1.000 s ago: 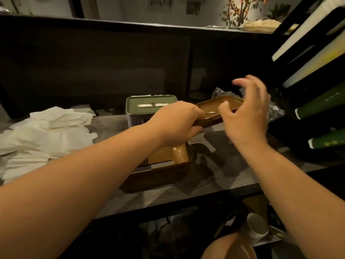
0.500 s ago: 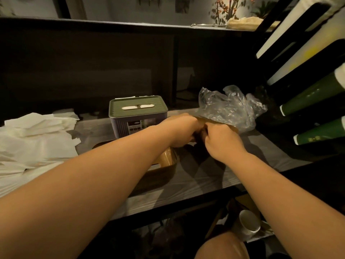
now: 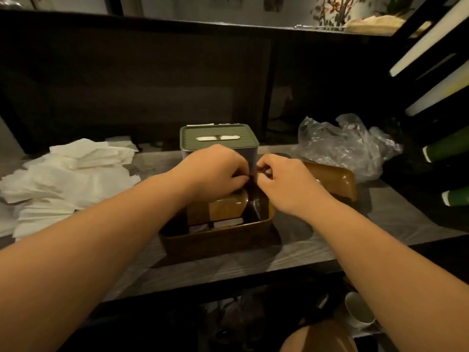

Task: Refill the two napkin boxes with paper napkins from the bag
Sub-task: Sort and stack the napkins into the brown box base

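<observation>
Hovering hands point(image 3: 251, 174) over open brown box point(image 3: 218, 237)

Fingertips of left hand point(image 3: 215, 171) and right hand point(image 3: 286, 184) hidden in shadow, grasp unclear, napkin pile point(image 3: 58, 181) cut off at nine o'clock, brown box point(image 3: 218, 237) interior dim.

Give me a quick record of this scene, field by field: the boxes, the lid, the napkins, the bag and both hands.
green-lidded box: closed, at the back
brown box: open, in front
brown lid: off, lying right of the brown box
napkins: loose pile on the left
plastic bag: crumpled, back right
left hand: fingers curled over the brown box; held item unclear
right hand: fingers curled, meeting the left hand
</observation>
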The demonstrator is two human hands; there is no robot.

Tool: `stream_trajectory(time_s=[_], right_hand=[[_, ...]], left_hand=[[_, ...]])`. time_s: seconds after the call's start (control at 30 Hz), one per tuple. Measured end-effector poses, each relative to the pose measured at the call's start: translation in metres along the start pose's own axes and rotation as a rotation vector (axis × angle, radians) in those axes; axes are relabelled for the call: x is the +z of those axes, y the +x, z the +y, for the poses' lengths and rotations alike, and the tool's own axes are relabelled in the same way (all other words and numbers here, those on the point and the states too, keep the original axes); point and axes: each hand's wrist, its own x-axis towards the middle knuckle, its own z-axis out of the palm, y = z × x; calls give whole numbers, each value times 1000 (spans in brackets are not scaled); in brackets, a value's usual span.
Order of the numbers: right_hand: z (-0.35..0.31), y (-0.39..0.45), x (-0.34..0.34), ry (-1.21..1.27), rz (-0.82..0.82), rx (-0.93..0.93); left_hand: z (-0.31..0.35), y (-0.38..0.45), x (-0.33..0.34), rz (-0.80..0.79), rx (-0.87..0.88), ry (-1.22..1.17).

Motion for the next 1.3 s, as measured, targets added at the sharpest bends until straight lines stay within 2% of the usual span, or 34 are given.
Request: stream_trajectory(time_s=[0.07, 0.23, 0.43, 0.57, 0.67, 0.83, 1.0, 1.17, 1.3], right_hand=[[-11, 5, 9, -18, -76, -27], [-31, 10, 27, -22, -150, -70], [-65, 13, 40, -21, -262, -130], [-101, 34, 37, 26, -160, -241], [-134, 58, 49, 26, -322, -318], [-191, 83, 94, -194, -557, -459], [-221, 85, 118, -408, -762, -461], [-239, 87, 132, -514, -777, -453], [-246, 95, 142, -488, -705, -437]], left_hand=[[-19, -24, -1, 33, -28, 13], [-51, -70, -2, -15, -162, -26], [-70, -107, -19, 61, -266, -229], [-93, -138, -30, 286, -355, -271], [-112, -162, -27, 371, -460, -245], [-130, -205, -29, 220, -527, -32], [-135, -233, -21, 17, -548, 146], [-148, -237, -5, 85, -504, 179], [-152, -242, 12, 237, -469, 165]])
